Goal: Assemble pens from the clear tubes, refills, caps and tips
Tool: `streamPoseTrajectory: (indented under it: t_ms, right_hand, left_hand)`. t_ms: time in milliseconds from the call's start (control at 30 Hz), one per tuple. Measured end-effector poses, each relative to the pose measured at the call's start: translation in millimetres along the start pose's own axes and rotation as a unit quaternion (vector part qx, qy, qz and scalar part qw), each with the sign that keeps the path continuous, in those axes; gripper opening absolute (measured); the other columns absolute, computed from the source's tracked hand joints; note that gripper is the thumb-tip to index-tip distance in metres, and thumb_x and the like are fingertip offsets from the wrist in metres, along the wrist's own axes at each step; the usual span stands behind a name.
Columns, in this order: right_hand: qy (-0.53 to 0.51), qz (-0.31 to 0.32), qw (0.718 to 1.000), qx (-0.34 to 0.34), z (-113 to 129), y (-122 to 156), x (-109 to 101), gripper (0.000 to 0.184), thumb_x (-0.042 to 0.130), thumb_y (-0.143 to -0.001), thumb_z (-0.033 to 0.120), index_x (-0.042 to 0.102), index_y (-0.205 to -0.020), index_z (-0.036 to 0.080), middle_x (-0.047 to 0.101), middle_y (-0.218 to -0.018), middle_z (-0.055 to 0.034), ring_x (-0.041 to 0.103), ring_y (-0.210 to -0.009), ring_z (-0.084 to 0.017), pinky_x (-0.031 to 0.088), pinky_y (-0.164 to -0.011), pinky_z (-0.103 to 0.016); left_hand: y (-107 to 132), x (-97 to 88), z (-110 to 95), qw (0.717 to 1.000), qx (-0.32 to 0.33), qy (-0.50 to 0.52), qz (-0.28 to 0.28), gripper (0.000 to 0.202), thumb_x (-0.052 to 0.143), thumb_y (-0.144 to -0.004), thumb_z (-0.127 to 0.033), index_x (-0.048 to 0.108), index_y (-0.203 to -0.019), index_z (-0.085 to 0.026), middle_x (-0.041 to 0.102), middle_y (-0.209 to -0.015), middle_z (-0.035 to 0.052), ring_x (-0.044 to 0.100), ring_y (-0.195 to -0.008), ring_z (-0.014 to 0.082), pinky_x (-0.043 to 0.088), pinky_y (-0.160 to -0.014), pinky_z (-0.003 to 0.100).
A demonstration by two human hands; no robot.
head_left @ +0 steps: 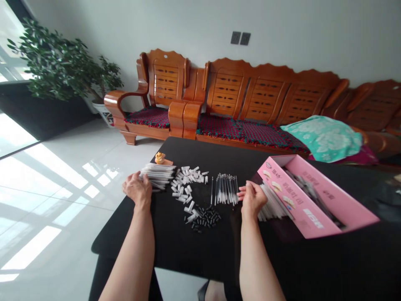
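On the black table (175, 246) my left hand (138, 189) rests at the near end of a stack of white pen barrels (159, 174), fingers curled against it. My right hand (252, 196) is curled between a row of thin pen refills (225, 189) and a second pile of white barrels (274, 202) beside the pink box (328, 205); what it grips is hidden. White pen caps (188, 184) and small black end pieces (205, 218) lie scattered between my hands.
A small orange figurine (160, 158) stands at the table's far left. Dark pens fill the open pink box. Behind the table are a wooden sofa (260, 100), a wooden armchair (150, 100) and a potted plant (62, 62).
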State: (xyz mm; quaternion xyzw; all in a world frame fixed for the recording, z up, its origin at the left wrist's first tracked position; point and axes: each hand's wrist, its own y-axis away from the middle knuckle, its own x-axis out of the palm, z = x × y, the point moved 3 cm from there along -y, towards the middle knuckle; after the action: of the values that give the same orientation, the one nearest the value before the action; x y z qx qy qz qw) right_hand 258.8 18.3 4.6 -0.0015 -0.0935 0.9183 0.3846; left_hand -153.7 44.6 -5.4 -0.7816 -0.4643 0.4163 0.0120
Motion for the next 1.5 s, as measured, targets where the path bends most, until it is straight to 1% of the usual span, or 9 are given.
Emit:
streamPoseTrajectory:
  t_ms: [100, 233, 300, 400, 800, 1067, 1167, 1333, 1500]
  right_hand:
    - [0.225, 0.012, 0.974, -0.009, 3, -15, -17, 0.025, 0.058, -0.076, 0.032, 0.072, -0.084, 0.013, 0.066, -0.055, -0.0036, 0.057, -0.038, -0.016, 0.042, -0.039, -0.025]
    - [0.483, 0.002, 0.874, -0.056, 14, -23, -29, 0.020, 0.056, -0.072, 0.020, 0.075, -0.076, 0.017, 0.072, -0.069, -0.0129, 0.067, -0.064, -0.025, 0.045, -0.054, -0.031]
    - [0.558, 0.040, 0.828, -0.036, 12, -23, -30, 0.021, 0.056, -0.069, 0.016, 0.076, -0.075, 0.019, 0.073, -0.076, -0.0140, 0.068, -0.070, -0.028, 0.045, -0.056, -0.033]
    - [0.589, 0.071, 0.805, -0.009, 5, -23, -29, 0.020, 0.058, -0.066, 0.017, 0.075, -0.076, 0.020, 0.073, -0.077, -0.0153, 0.068, -0.069, -0.030, 0.046, -0.057, -0.036]
    - [0.588, 0.088, 0.804, -0.036, 1, -21, -23, 0.017, 0.060, -0.068, 0.021, 0.075, -0.075, 0.017, 0.072, -0.075, -0.0186, 0.068, -0.070, -0.033, 0.048, -0.059, -0.042]
    - [0.605, 0.148, 0.780, -0.050, 1, -17, -19, 0.015, 0.067, -0.066, 0.033, 0.073, -0.069, 0.019, 0.073, -0.077, -0.0180, 0.067, -0.066, -0.031, 0.045, -0.055, -0.036]
    - [0.606, 0.148, 0.780, -0.049, 1, -16, -17, 0.016, 0.063, -0.067, 0.030, 0.073, -0.068, 0.017, 0.072, -0.075, -0.0183, 0.067, -0.065, -0.030, 0.043, -0.055, -0.035]
    - [0.488, 0.024, 0.868, -0.090, 17, -8, -6, 0.025, 0.054, -0.075, 0.033, 0.072, -0.080, 0.016, 0.073, -0.076, -0.0150, 0.067, -0.074, -0.029, 0.044, -0.064, -0.033]
    - [0.312, 0.038, 0.939, -0.141, 9, 5, 13, 0.025, 0.056, -0.074, 0.037, 0.068, -0.076, 0.015, 0.070, -0.066, -0.0100, 0.064, -0.065, -0.024, 0.045, -0.063, -0.030]
  left_hand:
    - [1, -1.0, 0, 1.000, -0.013, 0.011, -0.009, 0.037, 0.055, -0.078, -0.036, 0.070, -0.105, -0.015, 0.063, -0.113, 0.0153, 0.053, -0.107, 0.0353, 0.033, -0.099, 0.048]
    - [1, -1.8, 1, 0.999, -0.026, 0.014, -0.034, 0.036, 0.056, -0.077, -0.036, 0.069, -0.103, -0.015, 0.062, -0.111, 0.0156, 0.050, -0.109, 0.0373, 0.028, -0.101, 0.052]
    - [1, -1.7, 2, 0.999, -0.032, 0.015, -0.034, 0.035, 0.056, -0.077, -0.036, 0.069, -0.102, -0.015, 0.061, -0.111, 0.0159, 0.050, -0.110, 0.0375, 0.027, -0.102, 0.053]
    - [2, -1.6, 2, 0.999, -0.030, 0.014, -0.029, 0.034, 0.056, -0.078, -0.034, 0.069, -0.102, -0.015, 0.061, -0.112, 0.0163, 0.050, -0.110, 0.0369, 0.027, -0.101, 0.052]
    - [12, -13.1, -26, 0.994, 0.043, 0.082, -0.052, 0.031, 0.049, -0.082, -0.022, 0.064, -0.109, -0.019, 0.057, -0.123, 0.0110, 0.046, -0.119, 0.0297, 0.024, -0.107, 0.048]
    - [43, -4.1, -70, 0.965, 0.186, 0.181, 0.023, 0.029, 0.051, -0.085, -0.020, 0.066, -0.110, -0.020, 0.061, -0.117, 0.0102, 0.052, -0.111, 0.0266, 0.034, -0.103, 0.041]
    - [67, -3.0, -93, 0.946, 0.223, 0.214, 0.103, 0.020, 0.053, -0.086, -0.024, 0.069, -0.098, -0.022, 0.065, -0.101, 0.0079, 0.056, -0.099, 0.0247, 0.042, -0.092, 0.037]
    - [130, 5.9, -133, 0.869, 0.353, 0.164, 0.305, 0.008, 0.063, -0.082, -0.027, 0.068, -0.078, -0.022, 0.064, -0.082, 0.0061, 0.059, -0.085, 0.0222, 0.044, -0.077, 0.033]
    - [157, 15.8, -146, 0.852, 0.389, 0.042, 0.347, 0.014, 0.068, -0.076, -0.033, 0.065, -0.079, -0.020, 0.063, -0.084, 0.0080, 0.058, -0.088, 0.0249, 0.042, -0.077, 0.035]
